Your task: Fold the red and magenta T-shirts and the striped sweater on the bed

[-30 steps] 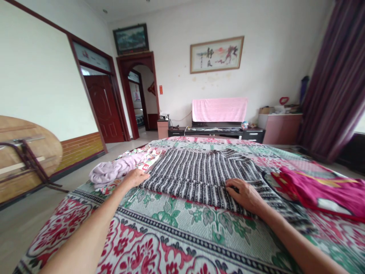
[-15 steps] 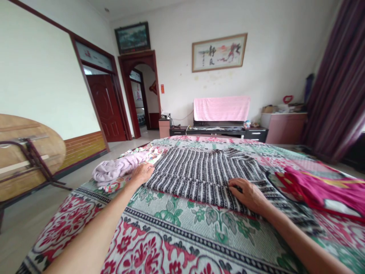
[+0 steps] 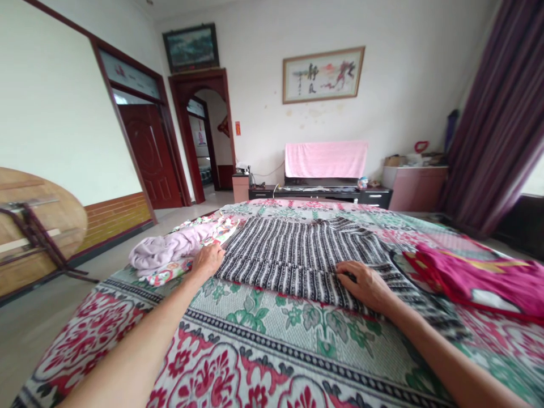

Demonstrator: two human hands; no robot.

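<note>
A black-and-white striped knit sweater [image 3: 289,249] lies spread on the flowered bedspread [image 3: 272,317], its near edge folded over and a sleeve trailing to the right. At the sweater's left edge, my left hand [image 3: 209,259] is closed with its fingers pinched on the knit. My right hand [image 3: 365,283] rests on the near right part, fingers curled and gathered on the fabric; the fingertips are partly hidden. Just left of my left hand lies a crumpled pale lilac garment [image 3: 165,249] on a flower-patterned cloth [image 3: 170,273].
A magenta and red garment [image 3: 480,277] lies at the bed's right side. Beyond the bed stands a low black cabinet [image 3: 374,197], with a pink towel [image 3: 326,160] draped above it. A round folded table [image 3: 38,221] leans on the left, near a red door [image 3: 151,153].
The view has shifted slightly, so the room sits a little further left in the picture. Both hands stay in the same places on the sweater.
</note>
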